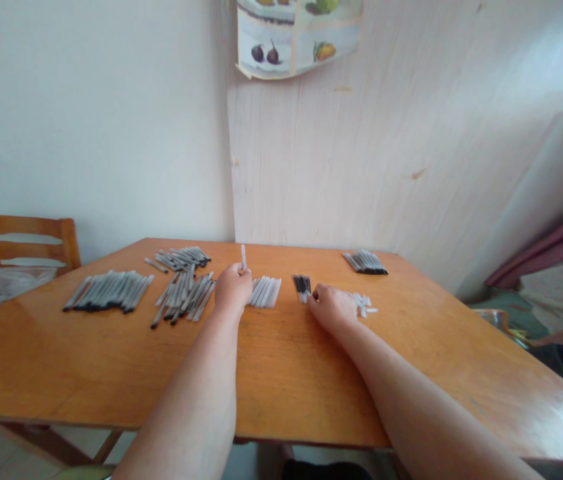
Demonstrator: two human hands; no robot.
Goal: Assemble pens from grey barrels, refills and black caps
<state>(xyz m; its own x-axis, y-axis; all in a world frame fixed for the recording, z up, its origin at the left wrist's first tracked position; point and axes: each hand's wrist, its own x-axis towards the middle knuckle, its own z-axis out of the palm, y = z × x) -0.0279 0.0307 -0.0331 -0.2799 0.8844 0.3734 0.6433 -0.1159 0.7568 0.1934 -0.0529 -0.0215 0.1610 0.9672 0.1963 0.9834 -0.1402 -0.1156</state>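
A slim, whitish pen barrel (243,256) (upright in the left hand (232,289)).

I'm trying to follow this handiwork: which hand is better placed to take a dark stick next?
The right hand, I'd judge: it is right by the dark sticks. The left hand is farther off, across the row of pale tubes, and already holds an upright pale tube.
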